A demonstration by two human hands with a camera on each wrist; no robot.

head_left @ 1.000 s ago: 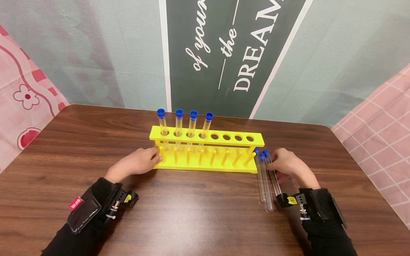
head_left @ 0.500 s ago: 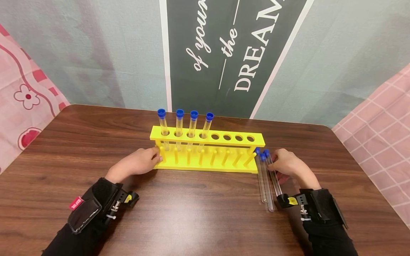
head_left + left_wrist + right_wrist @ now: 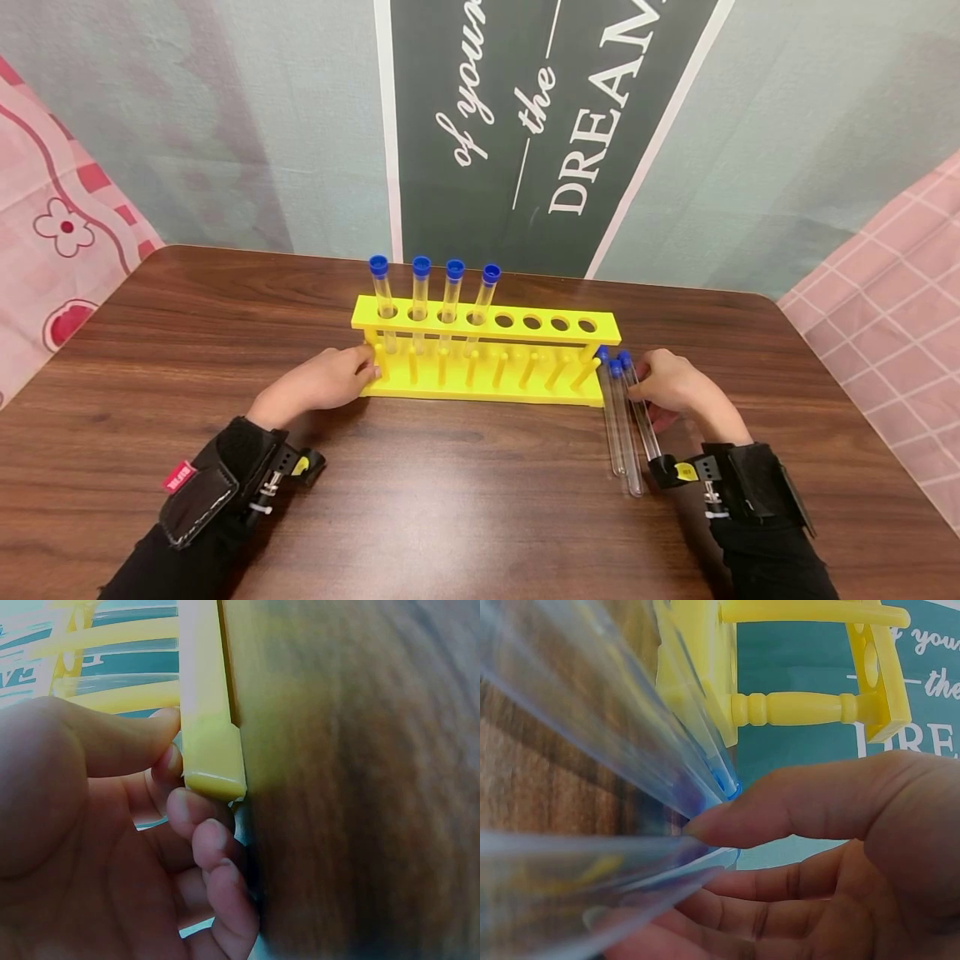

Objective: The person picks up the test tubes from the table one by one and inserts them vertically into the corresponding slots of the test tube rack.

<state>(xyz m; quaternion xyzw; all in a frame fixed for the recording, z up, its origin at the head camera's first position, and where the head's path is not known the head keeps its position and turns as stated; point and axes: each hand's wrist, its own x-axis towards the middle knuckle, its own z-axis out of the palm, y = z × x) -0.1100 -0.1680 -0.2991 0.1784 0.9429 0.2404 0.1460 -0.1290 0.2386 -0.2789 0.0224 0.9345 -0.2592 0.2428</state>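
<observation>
Test tubes [image 3: 624, 421], three loose ones with blue caps, lie side by side on the wooden table [image 3: 450, 500] just off the right end of the yellow rack [image 3: 486, 350], caps toward the rack, clear bodies running back toward the person. Right hand [image 3: 675, 385] sits on the outermost tube of the three; the right wrist view shows the thumb [image 3: 802, 802] pressed against the tubes near a blue cap, fingers curled underneath, pinching that tube. Over at the rack's left end, the left hand [image 3: 322, 383] has thumb and curled fingers [image 3: 199, 825] clamped round the corner of the rack's base, touching it and gripping. Between the two hands the rack stands upright on the table, its front row of yellow pegs facing the person. Behind the pegs, in the rack's top bar, four capped tubes [image 3: 433, 300] stand upright in the four leftmost holes. Beyond the rack, past the table's far edge, hangs a dark banner [image 3: 525, 125] with white lettering.
</observation>
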